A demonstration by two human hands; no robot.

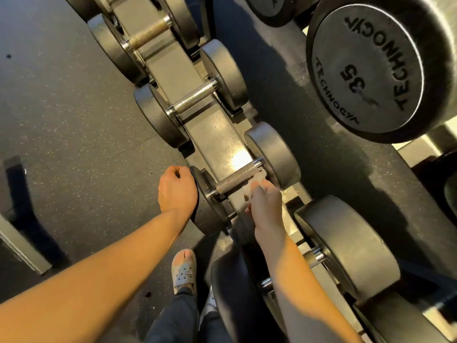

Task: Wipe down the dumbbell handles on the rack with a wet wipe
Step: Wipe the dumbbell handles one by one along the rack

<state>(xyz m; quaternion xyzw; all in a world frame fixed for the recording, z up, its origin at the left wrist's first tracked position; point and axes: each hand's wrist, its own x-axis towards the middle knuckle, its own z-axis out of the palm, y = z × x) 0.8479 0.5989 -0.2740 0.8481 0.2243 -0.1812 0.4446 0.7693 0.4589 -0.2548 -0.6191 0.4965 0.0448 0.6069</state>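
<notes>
Mid-wipe on handle point(237, 178), at 6 o'clock on rack point(212, 137). Pinching wipe point(257, 180) in right hand point(265, 206) fingers, against handle's 5 o'clock side. Bracing head point(210, 214) with left hand point(176, 191), fingers curled over it. Next, likely: sweeping lengthwise, then reaching to next handle point(195, 96) at 12 o'clock.

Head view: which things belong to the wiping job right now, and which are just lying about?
In the job: wet wipe, right hand pinching it, knurled handle it touches, left hand holding that dumbbell's near head, next handle and far handle on the rack.
Just about: large 35 dumbbell, speckled floor, sandal.
</notes>
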